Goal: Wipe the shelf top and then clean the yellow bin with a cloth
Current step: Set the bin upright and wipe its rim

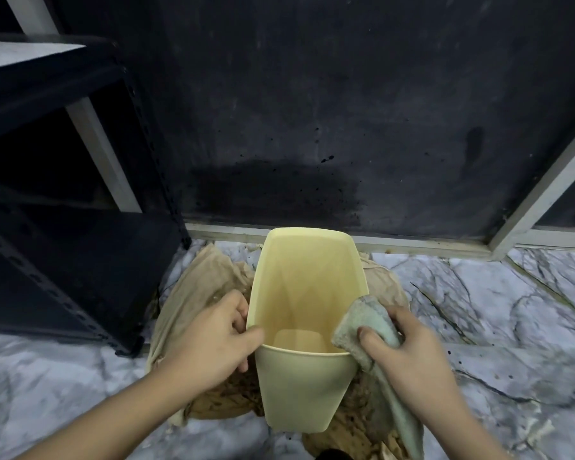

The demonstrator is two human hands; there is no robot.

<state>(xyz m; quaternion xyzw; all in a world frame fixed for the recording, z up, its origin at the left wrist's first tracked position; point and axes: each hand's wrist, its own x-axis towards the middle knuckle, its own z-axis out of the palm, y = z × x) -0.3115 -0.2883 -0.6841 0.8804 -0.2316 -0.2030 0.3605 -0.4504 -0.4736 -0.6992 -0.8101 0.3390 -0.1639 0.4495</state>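
Note:
The yellow bin [304, 386] stands upright in the middle of the view, and its inside looks empty. My left hand [206, 340] grips the bin's left rim, thumb over the edge. My right hand [409, 356] holds a pale green-grey cloth [369, 330] pressed against the bin's right rim; the cloth's tail hangs down past the bin's side. The black metal shelf [63, 260] stands to the left, and a strip of its pale top [20, 53] shows at the upper left.
The bin sits on a crumpled beige sheet [196, 293] with dark stains on a grey marble-patterned floor [495, 310]. A dark stained wall [312, 111] with a pale frame [545, 187] rises right behind the bin.

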